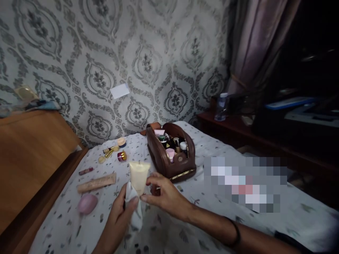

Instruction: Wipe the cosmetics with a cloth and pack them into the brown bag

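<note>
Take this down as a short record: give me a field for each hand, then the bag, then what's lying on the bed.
Left hand: gripping a white cloth around the base of a cream squeeze tube
Right hand: fingers pinching that tube
Bag: brown leather toiletry bag, open, cosmetics inside
Bed: patterned white sheet, beige tube, pink makeup sponge

brown leather toiletry bag | pink makeup sponge | beige cosmetic tube | plastic water bottle

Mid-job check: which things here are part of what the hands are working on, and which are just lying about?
In use: left hand holding white cloth around cream squeeze tube; right hand pinching the tube.
Lying about: brown leather toiletry bag, pink makeup sponge, beige tube, lipstick, water bottle.
</note>
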